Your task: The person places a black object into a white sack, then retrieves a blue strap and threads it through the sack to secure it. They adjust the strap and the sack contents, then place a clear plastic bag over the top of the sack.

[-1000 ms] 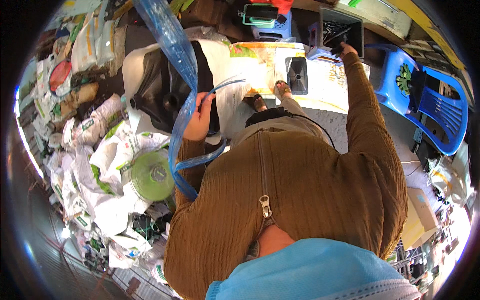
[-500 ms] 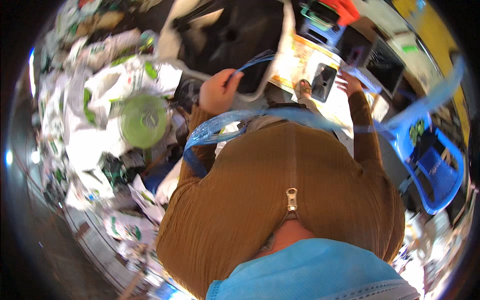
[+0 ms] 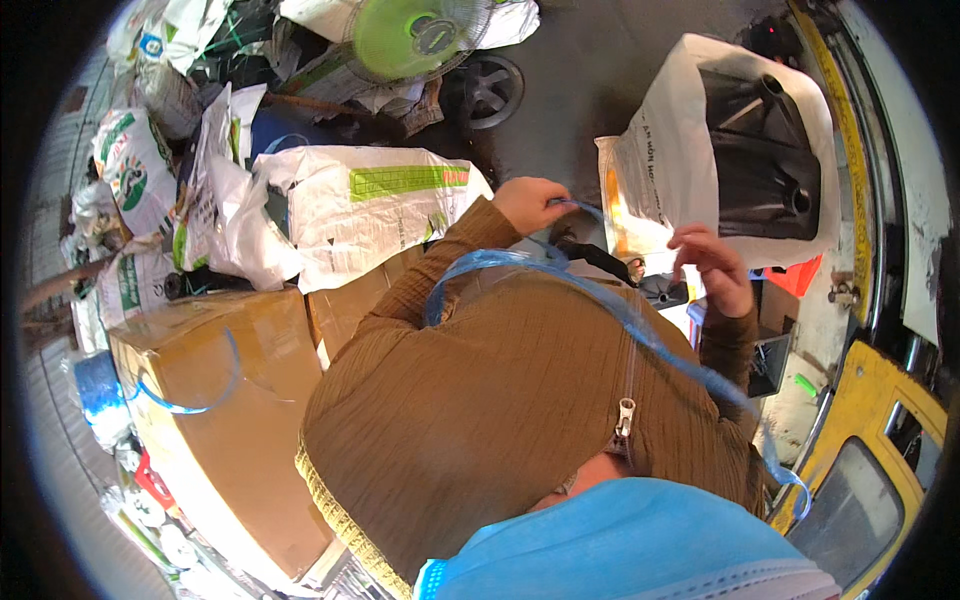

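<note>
My left hand pinches one end of a blue plastic twine. The twine loops over my left forearm, runs across the front of my brown top and hangs loose past my right arm. My right hand is raised with its fingers apart and slightly bent, holding nothing. Just beyond it stands a large white woven sack, its mouth wide and black moulded plastic parts inside. Whether the right fingertips touch the sack's lower edge, I cannot tell.
At left are a big cardboard box, a blue twine roll and a stuffed white sack. A green fan and a black wheel lie farther off. A yellow metal frame stands at right.
My view has swung round, so the sack with black parts now appears at right and the cardboard box shows at left. My left hand still grips the twine; my right hand remains empty.
</note>
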`<state>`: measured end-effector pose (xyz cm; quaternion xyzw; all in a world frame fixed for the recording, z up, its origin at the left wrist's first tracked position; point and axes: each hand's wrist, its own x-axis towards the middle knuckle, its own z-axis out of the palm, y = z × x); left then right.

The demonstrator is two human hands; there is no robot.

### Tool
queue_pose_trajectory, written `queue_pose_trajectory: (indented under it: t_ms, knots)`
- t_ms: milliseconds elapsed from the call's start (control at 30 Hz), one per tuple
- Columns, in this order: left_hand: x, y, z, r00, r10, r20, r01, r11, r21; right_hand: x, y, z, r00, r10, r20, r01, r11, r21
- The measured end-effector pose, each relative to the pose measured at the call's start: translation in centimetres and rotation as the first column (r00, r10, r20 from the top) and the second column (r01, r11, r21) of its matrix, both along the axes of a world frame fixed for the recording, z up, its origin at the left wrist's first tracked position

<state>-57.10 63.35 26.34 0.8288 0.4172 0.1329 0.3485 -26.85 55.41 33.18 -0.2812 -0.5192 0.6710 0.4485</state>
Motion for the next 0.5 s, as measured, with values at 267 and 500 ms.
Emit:
queue_pose_trajectory:
  t_ms: [267,500]
  knots:
    - [-7.2,0.2,-0.6,0.955,0.295,0.007,-0.295,0.955,-0.027,-8.0,2.8,-1.5,0.966,0.093,0.240,-0.046,0.980,-0.193]
    - [-3.1,0.1,-0.7,0.973,0.226,0.055,-0.222,0.972,-0.070,-8.8,7.0,-5.0,0.956,0.189,0.226,-0.103,0.933,-0.345]
